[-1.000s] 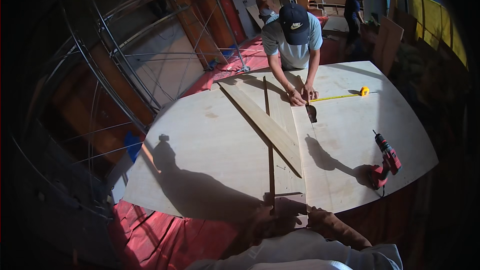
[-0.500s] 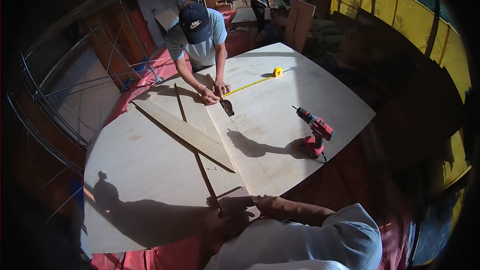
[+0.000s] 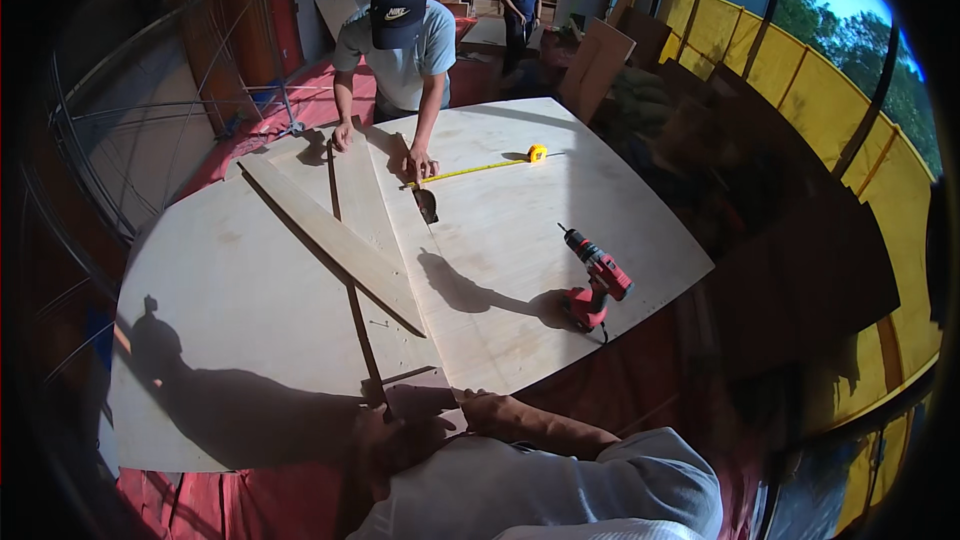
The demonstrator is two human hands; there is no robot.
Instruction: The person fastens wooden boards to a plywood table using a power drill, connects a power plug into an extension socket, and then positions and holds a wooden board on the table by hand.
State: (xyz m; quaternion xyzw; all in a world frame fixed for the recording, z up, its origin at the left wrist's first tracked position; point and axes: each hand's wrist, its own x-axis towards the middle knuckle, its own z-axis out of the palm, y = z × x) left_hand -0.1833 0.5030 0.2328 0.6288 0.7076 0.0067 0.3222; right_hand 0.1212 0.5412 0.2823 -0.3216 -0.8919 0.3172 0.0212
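Observation:
A long pale wooden board [image 3: 385, 230] runs away from me across a large plywood sheet [image 3: 250, 310]. At its near end, my right hand [image 3: 487, 410] is closed on the right edge. My left hand [image 3: 375, 432], deep in shade, is closed at the left side of this end; its fingers are partly hidden. At the far end, a co-worker's left hand [image 3: 420, 162] presses down by the hook of a yellow tape measure [image 3: 537, 153], drawn out across the sheet. The co-worker's other hand [image 3: 343, 134] touches the strip's far end. A dark object [image 3: 426, 205] lies beside the board's edge.
A red and black cordless drill [image 3: 598, 280] stands on the sheet to the right. Another tapered plank [image 3: 330, 245] lies at an angle on the left. Metal scaffolding [image 3: 165, 115] rises at far left. A second person [image 3: 522, 5] stands at the back, before a leaning panel [image 3: 597, 65].
The co-worker has straightened somewhat, and one hand has moved left from the tape hook to the strip's far end. My view has shifted right; my hands stay at the board's near end.

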